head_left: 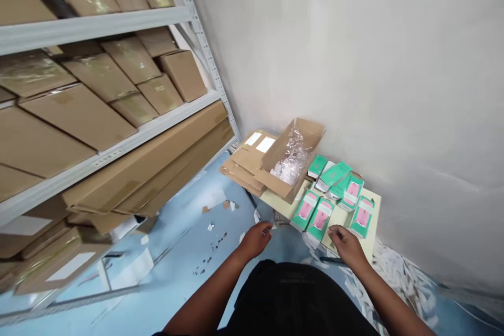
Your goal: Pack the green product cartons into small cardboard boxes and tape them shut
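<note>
My left hand (pixel 256 239) hovers over the blue floor by the near left corner of a small pale table (pixel 374 220), its fingers curled around a small white scrap. My right hand (pixel 345 243) rests at the table's near edge with fingers bent, just below several green boxes with pink panels (pixel 321 212). Whether it holds anything is hidden. Further green boxes (pixel 333 173) lie toward the wall. An open cardboard carton (pixel 293 157) with clear plastic wrapping inside sits at the table's far left end.
Flat cardboard sheets (pixel 244 165) are stacked beside the carton. A metal shelf rack (pixel 98 23) loaded with brown boxes fills the left. White paper scraps (pixel 397 273) pile along the wall at right, and bits of paper litter the blue floor (pixel 185 241).
</note>
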Action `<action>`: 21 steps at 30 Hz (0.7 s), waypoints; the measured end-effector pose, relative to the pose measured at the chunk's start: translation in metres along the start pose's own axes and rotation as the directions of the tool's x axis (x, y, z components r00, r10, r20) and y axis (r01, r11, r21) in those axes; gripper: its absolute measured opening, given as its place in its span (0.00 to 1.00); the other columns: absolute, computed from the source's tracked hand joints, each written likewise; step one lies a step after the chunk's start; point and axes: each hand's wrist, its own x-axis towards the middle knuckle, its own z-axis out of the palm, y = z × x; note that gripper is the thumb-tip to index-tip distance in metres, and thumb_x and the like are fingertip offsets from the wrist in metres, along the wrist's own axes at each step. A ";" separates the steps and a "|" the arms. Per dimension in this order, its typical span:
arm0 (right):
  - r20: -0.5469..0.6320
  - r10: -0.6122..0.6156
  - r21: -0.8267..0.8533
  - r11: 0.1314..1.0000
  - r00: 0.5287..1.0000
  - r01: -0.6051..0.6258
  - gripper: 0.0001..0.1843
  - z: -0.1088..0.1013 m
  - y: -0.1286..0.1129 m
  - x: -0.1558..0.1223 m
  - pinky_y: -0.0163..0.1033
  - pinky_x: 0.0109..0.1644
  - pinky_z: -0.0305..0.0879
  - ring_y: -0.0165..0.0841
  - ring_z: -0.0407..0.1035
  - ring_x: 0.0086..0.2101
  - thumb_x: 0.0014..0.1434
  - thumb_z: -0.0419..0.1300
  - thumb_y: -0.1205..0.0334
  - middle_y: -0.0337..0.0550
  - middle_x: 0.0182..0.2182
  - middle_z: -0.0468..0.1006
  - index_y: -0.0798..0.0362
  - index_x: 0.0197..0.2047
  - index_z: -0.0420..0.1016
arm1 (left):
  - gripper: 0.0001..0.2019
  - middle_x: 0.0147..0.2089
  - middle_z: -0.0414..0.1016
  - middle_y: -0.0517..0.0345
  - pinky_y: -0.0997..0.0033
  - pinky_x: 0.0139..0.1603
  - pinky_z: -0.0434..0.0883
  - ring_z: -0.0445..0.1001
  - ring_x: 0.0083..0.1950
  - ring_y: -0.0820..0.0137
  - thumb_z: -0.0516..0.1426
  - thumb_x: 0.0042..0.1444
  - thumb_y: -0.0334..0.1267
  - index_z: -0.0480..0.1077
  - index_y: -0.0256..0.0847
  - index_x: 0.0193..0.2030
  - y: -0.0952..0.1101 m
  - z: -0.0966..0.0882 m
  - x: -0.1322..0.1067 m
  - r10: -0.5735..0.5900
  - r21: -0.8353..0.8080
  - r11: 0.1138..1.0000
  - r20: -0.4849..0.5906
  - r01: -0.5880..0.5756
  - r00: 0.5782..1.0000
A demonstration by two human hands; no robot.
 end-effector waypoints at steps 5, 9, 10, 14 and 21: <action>0.173 -0.070 0.019 0.997 0.982 0.068 0.20 0.029 -0.031 0.032 0.43 0.46 0.71 0.43 0.78 0.40 0.59 0.56 0.43 0.44 0.37 0.84 0.50 0.40 0.79 | 0.15 0.50 0.81 0.52 0.66 0.53 0.73 0.77 0.48 0.65 0.55 0.61 0.39 0.75 0.40 0.52 -0.018 -0.029 0.001 -0.091 -0.119 0.990 -0.150 0.073 0.985; 0.361 -0.088 0.014 0.996 0.928 0.089 0.18 0.067 -0.058 0.047 0.42 0.45 0.70 0.41 0.77 0.37 0.58 0.57 0.46 0.42 0.33 0.82 0.51 0.38 0.80 | 0.13 0.47 0.82 0.53 0.66 0.52 0.73 0.78 0.46 0.66 0.55 0.62 0.38 0.76 0.40 0.49 -0.046 -0.069 0.016 -0.119 -0.148 0.985 -0.213 0.088 0.970; 0.393 -0.075 0.001 0.997 0.916 0.081 0.18 0.079 -0.065 0.052 0.42 0.44 0.70 0.41 0.76 0.37 0.57 0.58 0.46 0.42 0.33 0.82 0.51 0.38 0.81 | 0.12 0.47 0.82 0.53 0.67 0.52 0.73 0.78 0.46 0.66 0.55 0.62 0.38 0.76 0.40 0.49 -0.056 -0.083 0.022 -0.110 -0.144 0.986 -0.218 0.079 0.970; 0.452 -0.021 -0.045 0.998 0.892 0.046 0.19 0.137 -0.090 0.073 0.42 0.46 0.69 0.42 0.76 0.39 0.56 0.59 0.45 0.42 0.34 0.82 0.50 0.38 0.81 | 0.11 0.48 0.82 0.53 0.67 0.52 0.72 0.78 0.48 0.66 0.56 0.61 0.35 0.76 0.40 0.48 -0.097 -0.149 0.055 -0.086 -0.107 0.992 -0.220 0.063 0.972; 0.364 0.108 0.017 0.992 0.925 -0.123 0.18 0.254 -0.152 0.115 0.40 0.41 0.67 0.39 0.75 0.34 0.56 0.55 0.47 0.41 0.30 0.81 0.50 0.37 0.78 | 0.12 0.49 0.81 0.54 0.67 0.56 0.71 0.78 0.51 0.66 0.56 0.60 0.33 0.76 0.41 0.48 -0.153 -0.265 0.155 -0.073 -0.078 0.995 -0.235 0.056 0.969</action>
